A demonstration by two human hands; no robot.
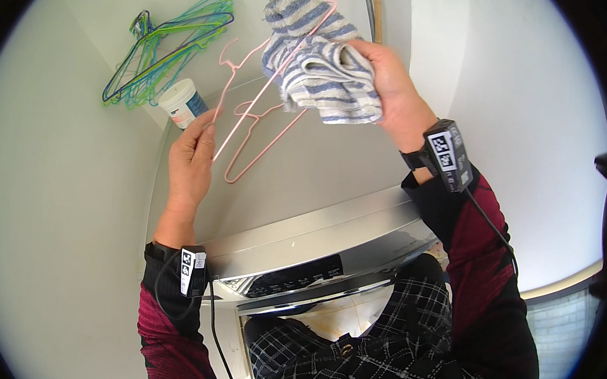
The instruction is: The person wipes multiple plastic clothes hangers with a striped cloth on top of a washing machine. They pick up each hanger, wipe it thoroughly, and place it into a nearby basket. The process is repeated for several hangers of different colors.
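Observation:
Between the thumb and fingers of my left hand (195,153) is one end of a pink clothes hanger (260,93), held up above a grey appliance top. My right hand (395,85) grips a bunched blue-and-white striped cloth (337,86). The cloth passes partly behind the hanger's long bar, and its upper part shows beyond the bar's far end. Below them, a second pink hanger (266,155) lies on the grey top, partly covered by the cloth.
A pile of green, blue and purple hangers (173,48) is at the back left, beside a white tub (182,102) with a printed label. The appliance's front edge (306,219) and dark control panel (297,276) are nearest my body. Walls stand left and right; a pole and hose rise behind.

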